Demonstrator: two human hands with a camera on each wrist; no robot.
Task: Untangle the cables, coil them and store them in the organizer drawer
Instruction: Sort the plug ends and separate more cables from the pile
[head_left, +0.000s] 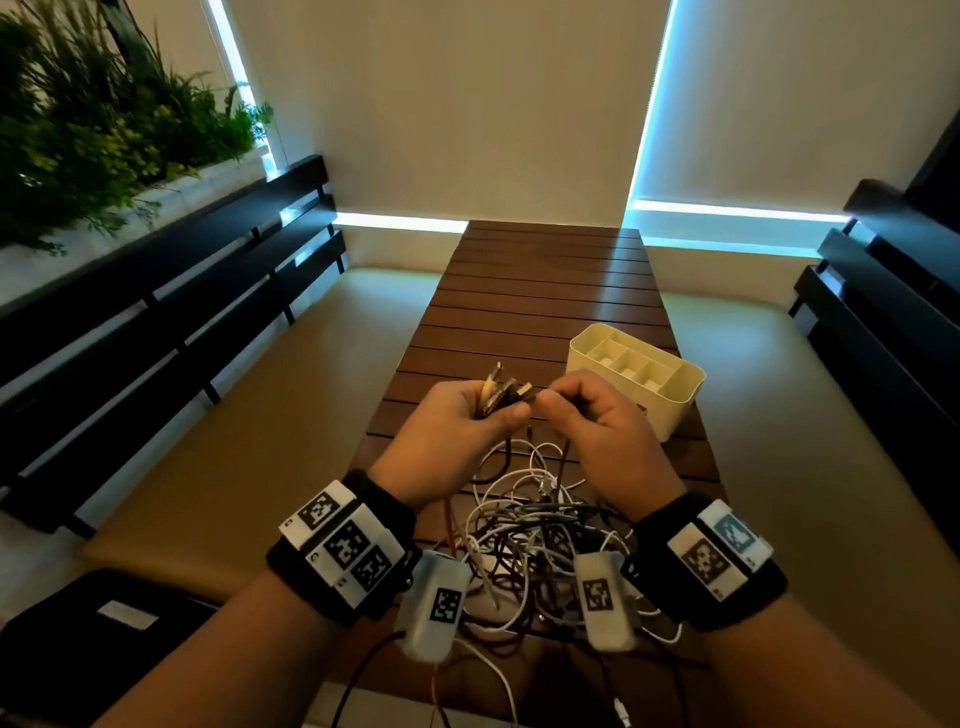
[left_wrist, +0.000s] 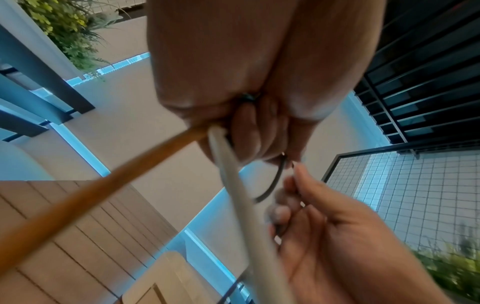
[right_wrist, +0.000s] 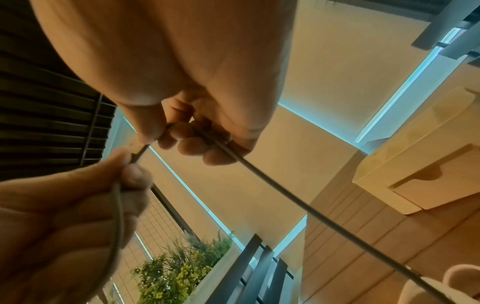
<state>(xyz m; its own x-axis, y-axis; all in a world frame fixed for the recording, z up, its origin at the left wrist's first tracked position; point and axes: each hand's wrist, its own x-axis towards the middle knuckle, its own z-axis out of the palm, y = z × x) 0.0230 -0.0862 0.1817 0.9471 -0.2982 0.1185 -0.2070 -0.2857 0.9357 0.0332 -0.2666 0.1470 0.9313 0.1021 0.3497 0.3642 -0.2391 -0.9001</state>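
The wristbands (head_left: 706, 561) hide part of the cable tangle (head_left: 535, 525); the bottom edge cuts its trailing ends.

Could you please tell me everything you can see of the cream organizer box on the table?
The organizer is a cream, plastic-looking rectangular box with rounded corners and an open top split by dividers into several compartments, which look empty. It stands upright on the slatted wooden table, turned at an angle, on the right side just beyond the right hand. The right wrist view shows a drawer front with a notch pull on one side, seemingly closed. Nothing but the table touches it.
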